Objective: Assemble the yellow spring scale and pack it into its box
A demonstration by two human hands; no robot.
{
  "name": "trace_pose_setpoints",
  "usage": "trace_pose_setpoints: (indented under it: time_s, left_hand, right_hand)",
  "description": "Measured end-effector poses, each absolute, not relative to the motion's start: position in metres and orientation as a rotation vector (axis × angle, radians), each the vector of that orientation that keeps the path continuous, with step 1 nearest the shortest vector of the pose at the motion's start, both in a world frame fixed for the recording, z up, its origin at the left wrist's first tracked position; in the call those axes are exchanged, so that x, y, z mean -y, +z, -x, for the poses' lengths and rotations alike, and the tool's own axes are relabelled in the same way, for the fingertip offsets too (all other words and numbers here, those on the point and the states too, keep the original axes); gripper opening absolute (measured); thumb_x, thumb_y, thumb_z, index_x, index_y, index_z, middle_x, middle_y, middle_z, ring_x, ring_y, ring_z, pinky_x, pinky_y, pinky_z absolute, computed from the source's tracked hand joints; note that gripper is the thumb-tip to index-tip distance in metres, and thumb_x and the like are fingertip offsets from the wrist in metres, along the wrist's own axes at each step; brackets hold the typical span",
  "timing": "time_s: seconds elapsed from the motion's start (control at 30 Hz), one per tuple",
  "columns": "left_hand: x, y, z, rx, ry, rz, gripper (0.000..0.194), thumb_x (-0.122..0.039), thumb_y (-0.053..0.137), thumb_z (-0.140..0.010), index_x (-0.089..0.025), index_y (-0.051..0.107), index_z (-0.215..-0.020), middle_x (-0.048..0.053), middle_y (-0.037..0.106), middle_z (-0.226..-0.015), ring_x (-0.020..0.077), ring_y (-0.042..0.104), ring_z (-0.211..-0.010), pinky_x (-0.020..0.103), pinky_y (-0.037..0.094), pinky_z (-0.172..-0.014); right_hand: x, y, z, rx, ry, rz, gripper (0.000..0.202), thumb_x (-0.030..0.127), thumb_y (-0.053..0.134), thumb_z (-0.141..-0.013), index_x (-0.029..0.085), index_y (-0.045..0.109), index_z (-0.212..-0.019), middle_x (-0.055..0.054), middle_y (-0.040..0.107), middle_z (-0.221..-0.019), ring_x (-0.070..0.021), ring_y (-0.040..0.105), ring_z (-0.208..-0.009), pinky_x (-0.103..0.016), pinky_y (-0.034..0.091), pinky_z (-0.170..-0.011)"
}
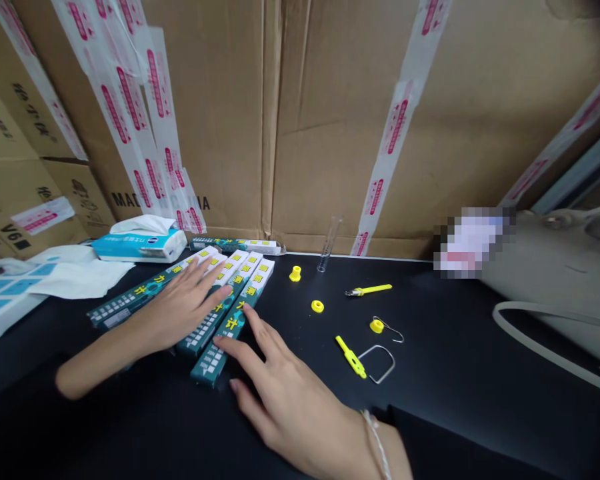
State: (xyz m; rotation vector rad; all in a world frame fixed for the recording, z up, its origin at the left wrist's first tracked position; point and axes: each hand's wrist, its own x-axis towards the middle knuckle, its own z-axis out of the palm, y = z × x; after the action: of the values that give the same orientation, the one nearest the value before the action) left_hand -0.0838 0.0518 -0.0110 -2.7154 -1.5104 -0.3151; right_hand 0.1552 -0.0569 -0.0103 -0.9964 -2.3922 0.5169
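Right hand (297, 397) on 1 slim box (233, 325), left hand (177, 310) across adjacent boxes (200, 337)

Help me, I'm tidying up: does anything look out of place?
One thin box does: it lies crosswise near the cardboard, behind the boxes under the left hand's fingers. Small yellow parts also look scattered to the right.

Black tabletop (455, 373): narrow boxes (230, 327), a clear tube (328, 247), yellow pieces (295, 274) (one a ring).
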Motion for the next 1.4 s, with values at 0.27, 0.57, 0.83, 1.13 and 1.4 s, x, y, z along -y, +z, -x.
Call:
trace_pose_setpoints:
  time_s: [0.27, 0.57, 0.83, 1.13, 1.4]
  left_hand:
    - [-0.058, -0.009, 0.088, 1.739, -0.313, 2.562, 0.074, -0.061, 0.023, -0.1, -0.015, 0.045, -0.153, 0.009, 0.036, -0.164, 0.0269, 0.026, -0.155, 0.046, 0.02, -0.127]
    - [-0.062, -0.006, 0.093, 1.868, -0.343, 2.452, 0.075, -0.073, 0.027, -0.095, -0.029, 0.044, -0.154, 0.007, 0.037, -0.165, 0.0366, 0.026, -0.154, 0.06, 0.024, -0.122]
    - [-0.057, -0.022, 0.083, 1.531, -0.51, 2.621, 0.064, -0.042, 0.02, -0.102, -0.008, 0.052, -0.146, 0.013, 0.046, -0.158, 0.0264, 0.036, -0.151, 0.045, 0.027, -0.126]
    - [-0.056, -0.015, 0.089, 1.538, -0.626, 2.602, 0.061, -0.051, 0.036, -0.099, -0.015, 0.05, -0.146, 0.014, 0.06, -0.146, 0.0298, 0.059, -0.133, 0.048, 0.044, -0.114]
    - [-0.027, 0.045, 0.067, 1.77, -0.691, 2.356, 0.05, -0.04, 0.044, -0.104, -0.019, 0.046, -0.149, 0.011, 0.069, -0.131, 0.0287, 0.071, -0.106, 0.047, 0.054, -0.095]
  right_hand:
    - [0.056, -0.011, -0.154, 2.4, 0.531, 1.001, 0.05, 0.02, 0.048, -0.101, 0.022, 0.042, -0.151, -0.016, 0.017, -0.17, -0.0294, 0.02, -0.157, -0.049, 0.036, -0.122]
    - [0.059, -0.009, -0.155, 2.42, 0.47, 1.039, 0.05, 0.022, 0.046, -0.102, 0.023, 0.042, -0.152, -0.017, 0.025, -0.168, -0.0328, 0.02, -0.156, -0.056, 0.034, -0.122]
    - [0.058, -0.011, -0.154, 2.413, 0.474, 1.045, 0.048, 0.022, 0.047, -0.102, 0.022, 0.042, -0.15, -0.019, 0.021, -0.168, -0.0331, 0.018, -0.157, -0.052, 0.031, -0.124]
    - [0.059, -0.01, -0.154, 2.4, 0.479, 1.014, 0.048, 0.019, 0.047, -0.101, 0.019, 0.042, -0.15, -0.021, 0.02, -0.168, -0.0301, 0.015, -0.157, -0.045, 0.03, -0.125]
    - [0.04, -0.015, -0.15, 2.412, 0.387, 0.884, 0.046, 0.022, 0.049, -0.101, 0.014, 0.048, -0.146, -0.026, 0.032, -0.162, -0.0297, 0.015, -0.157, -0.045, 0.025, -0.127]
